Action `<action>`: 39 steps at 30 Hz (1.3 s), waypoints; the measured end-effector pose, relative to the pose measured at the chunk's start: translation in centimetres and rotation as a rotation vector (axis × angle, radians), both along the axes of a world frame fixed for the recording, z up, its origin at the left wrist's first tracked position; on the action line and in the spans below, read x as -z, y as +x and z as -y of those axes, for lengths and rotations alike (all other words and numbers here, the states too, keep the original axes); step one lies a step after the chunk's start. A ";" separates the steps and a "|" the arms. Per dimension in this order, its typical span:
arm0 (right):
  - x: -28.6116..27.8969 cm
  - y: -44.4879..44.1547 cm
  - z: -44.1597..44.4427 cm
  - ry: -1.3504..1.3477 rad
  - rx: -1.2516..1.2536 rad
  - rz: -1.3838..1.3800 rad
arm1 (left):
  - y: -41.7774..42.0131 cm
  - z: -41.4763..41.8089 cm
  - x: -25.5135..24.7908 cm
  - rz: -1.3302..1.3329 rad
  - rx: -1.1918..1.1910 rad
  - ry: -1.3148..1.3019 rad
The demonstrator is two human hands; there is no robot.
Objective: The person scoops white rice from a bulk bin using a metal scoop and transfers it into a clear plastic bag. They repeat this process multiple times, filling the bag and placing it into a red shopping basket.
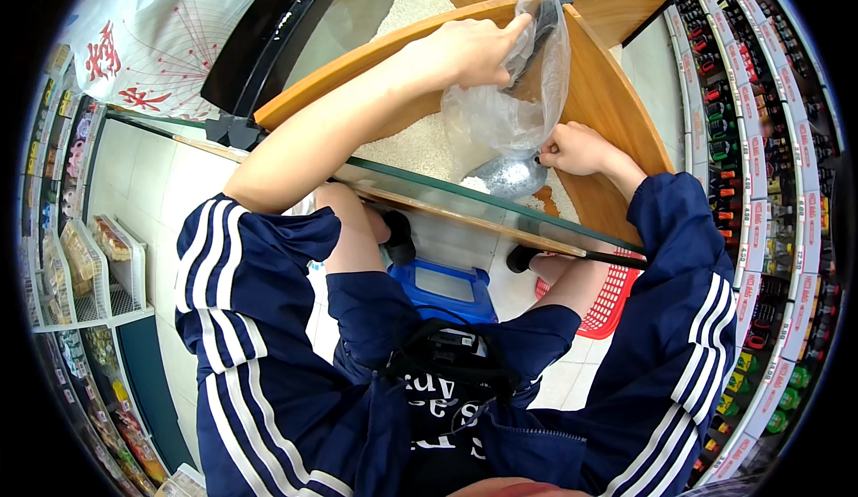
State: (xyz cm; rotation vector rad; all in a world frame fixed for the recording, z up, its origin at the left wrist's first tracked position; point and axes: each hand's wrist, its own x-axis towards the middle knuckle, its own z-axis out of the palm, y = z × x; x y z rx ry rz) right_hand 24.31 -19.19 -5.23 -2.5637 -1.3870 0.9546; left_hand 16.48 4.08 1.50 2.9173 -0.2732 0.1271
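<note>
My left hand (pixel 486 48) reaches over a curved wooden divider (pixel 375 48) and holds the rim of a clear plastic bag (pixel 519 121). The bag hangs loosely, its mouth spread apart near my index finger. Lower and to the right, my right hand (pixel 578 148) has its fingers closed at the side of a metal scoop (pixel 513 174), seemingly on its dark handle, which is mostly hidden. White grains lie at the scoop's lip, just beneath the bag's lower end. Below is a bin of white rice (pixel 409 145).
A glass panel (pixel 469 192) with a wooden strip runs between me and the bin. Beneath are a blue plastic stool (pixel 442 286) and a red plastic basket (pixel 610 299). Bottle shelves (pixel 751 195) stand at right, snack shelves (pixel 87 262) at left. A printed white sack (pixel 154 41) is upper left.
</note>
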 end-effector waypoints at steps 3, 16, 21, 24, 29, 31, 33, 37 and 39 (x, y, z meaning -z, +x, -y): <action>-0.9 0.5 0.1 0.056 0.033 -0.154 | 0.4 -0.2 -0.1 0.081 0.051 -0.102; -6.8 0.7 0.1 0.370 -0.001 -0.267 | 2.5 -1.1 1.2 0.042 0.127 -0.239; -9.5 0.2 1.2 0.544 0.026 -0.090 | 2.8 -1.7 2.1 0.025 0.172 -0.239; -11.2 -0.2 2.1 0.697 0.048 0.158 | 2.3 -1.2 1.0 0.004 0.173 -0.228; -12.3 0.7 3.2 0.708 0.181 0.512 | 2.7 -2.1 1.5 0.052 0.296 -0.246; -12.0 1.0 3.5 0.664 0.183 0.682 | 2.3 -1.7 0.7 -0.021 0.278 -0.223; -11.9 1.0 3.6 0.603 0.189 0.835 | 2.4 -1.7 0.5 -0.103 0.260 -0.213; -11.7 0.4 2.8 0.578 0.169 0.974 | 2.4 -2.4 1.0 -0.059 0.267 -0.168; -11.9 0.1 2.6 0.554 0.155 1.043 | 2.6 -2.4 0.8 -0.124 0.250 -0.190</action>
